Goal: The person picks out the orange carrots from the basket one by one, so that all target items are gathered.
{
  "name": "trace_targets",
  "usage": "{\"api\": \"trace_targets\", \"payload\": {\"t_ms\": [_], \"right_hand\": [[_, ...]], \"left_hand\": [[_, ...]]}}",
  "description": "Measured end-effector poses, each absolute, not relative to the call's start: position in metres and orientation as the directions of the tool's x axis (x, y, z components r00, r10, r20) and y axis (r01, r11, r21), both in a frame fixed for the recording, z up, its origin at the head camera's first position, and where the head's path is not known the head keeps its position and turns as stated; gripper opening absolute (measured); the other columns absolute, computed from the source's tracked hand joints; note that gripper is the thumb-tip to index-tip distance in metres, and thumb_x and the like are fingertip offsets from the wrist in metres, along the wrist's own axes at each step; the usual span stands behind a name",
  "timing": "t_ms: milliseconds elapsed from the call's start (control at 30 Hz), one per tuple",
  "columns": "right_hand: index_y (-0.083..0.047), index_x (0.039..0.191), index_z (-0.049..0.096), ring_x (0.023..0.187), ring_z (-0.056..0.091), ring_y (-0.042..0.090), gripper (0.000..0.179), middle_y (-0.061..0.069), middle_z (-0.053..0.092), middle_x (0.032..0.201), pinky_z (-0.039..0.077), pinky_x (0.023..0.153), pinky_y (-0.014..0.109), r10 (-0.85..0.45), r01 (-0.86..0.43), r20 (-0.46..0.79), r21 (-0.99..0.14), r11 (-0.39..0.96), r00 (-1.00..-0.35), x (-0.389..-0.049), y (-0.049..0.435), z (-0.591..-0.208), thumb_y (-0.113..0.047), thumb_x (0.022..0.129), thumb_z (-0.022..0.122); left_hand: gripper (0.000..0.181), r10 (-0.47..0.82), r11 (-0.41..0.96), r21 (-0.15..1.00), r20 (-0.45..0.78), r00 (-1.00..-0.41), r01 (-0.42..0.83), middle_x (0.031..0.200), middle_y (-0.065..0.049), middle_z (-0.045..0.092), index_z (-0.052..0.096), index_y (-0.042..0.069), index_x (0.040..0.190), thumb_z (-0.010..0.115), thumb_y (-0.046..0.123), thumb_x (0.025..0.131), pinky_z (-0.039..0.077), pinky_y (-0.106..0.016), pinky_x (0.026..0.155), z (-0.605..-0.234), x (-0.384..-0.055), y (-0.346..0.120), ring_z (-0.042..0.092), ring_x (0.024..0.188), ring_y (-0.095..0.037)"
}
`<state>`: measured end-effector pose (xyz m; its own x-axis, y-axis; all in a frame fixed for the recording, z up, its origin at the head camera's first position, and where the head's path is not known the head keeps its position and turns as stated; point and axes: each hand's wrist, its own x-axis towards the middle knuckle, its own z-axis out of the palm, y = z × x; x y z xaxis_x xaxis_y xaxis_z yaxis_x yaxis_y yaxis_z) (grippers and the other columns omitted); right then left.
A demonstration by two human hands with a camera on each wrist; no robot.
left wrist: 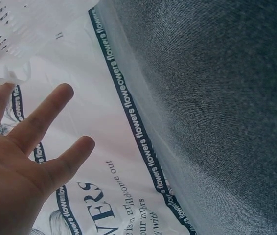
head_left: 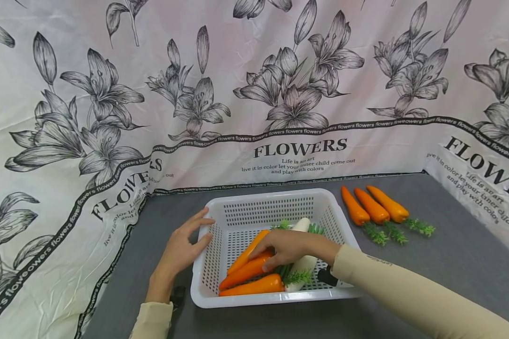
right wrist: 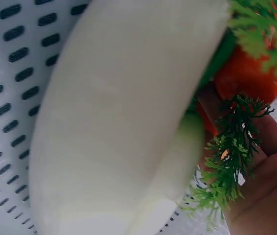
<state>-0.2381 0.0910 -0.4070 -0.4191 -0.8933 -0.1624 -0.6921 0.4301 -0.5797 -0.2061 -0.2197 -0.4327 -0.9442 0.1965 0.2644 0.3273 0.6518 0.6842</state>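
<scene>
A white perforated plastic basket (head_left: 275,299) holds several orange carrots with feathery green tops and white radishes. My left hand (head_left: 180,247) rests at the basket's left rim, its fingers fairly straight; in the left wrist view they are spread beside the basket wall (left wrist: 11,44). Inside the basket, my right hand (head_left: 286,247) grips the middle carrot (head_left: 246,271) near its top end. One carrot (head_left: 258,285) lies in front of it, another (head_left: 250,252) behind. A white radish (right wrist: 114,112) fills much of the right wrist view, with carrot greens (right wrist: 231,152) over the palm.
Three carrots (head_left: 377,212) lie side by side on the dark grey table (head_left: 407,263) to the right of the basket, tops toward the front. A flower-printed cloth (head_left: 297,155) hangs along the back and both sides.
</scene>
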Motion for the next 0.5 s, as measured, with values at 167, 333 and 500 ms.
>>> {"api": "trace_targets", "payload": {"t_ms": [167,333,500], "right_hand": [[-0.017,0.135,0.068,0.095,0.059,0.001,0.041,-0.006,0.072,0.124,0.050,0.089,0.021,-0.885,-0.678,-0.149,-0.592,0.436,-0.440,-0.238,0.091,-0.401,-0.025,0.095,0.072],[-0.017,0.134,0.068,0.091,0.059,0.001,0.040,-0.005,0.072,0.125,0.053,0.085,0.021,-0.888,-0.666,-0.103,-0.624,0.409,-0.449,-0.240,0.092,-0.397,-0.023,0.095,0.073],[-0.018,0.135,0.068,0.092,0.061,0.003,0.042,-0.006,0.072,0.126,0.054,0.086,0.023,-0.869,-0.650,-0.065,-0.637,0.414,-0.490,-0.241,0.097,-0.391,-0.026,0.095,0.073]], "left_hand": [[0.037,0.199,0.647,0.687,0.269,-0.943,0.332,0.162,0.006,0.042,0.068,0.022,0.133,0.068,0.022,0.096,0.035,-0.065,0.116,-0.433,-0.206,-0.219,0.039,0.151,-0.030],[0.036,0.196,0.645,0.691,0.263,-0.945,0.326,0.162,0.006,0.042,0.068,0.023,0.132,0.068,0.023,0.096,0.036,-0.064,0.115,-0.433,-0.206,-0.219,0.039,0.151,-0.031],[0.036,0.191,0.648,0.693,0.255,-0.948,0.317,0.163,0.005,0.041,0.068,0.022,0.133,0.067,0.023,0.096,0.038,-0.064,0.115,-0.433,-0.205,-0.218,0.038,0.151,-0.032]]}}
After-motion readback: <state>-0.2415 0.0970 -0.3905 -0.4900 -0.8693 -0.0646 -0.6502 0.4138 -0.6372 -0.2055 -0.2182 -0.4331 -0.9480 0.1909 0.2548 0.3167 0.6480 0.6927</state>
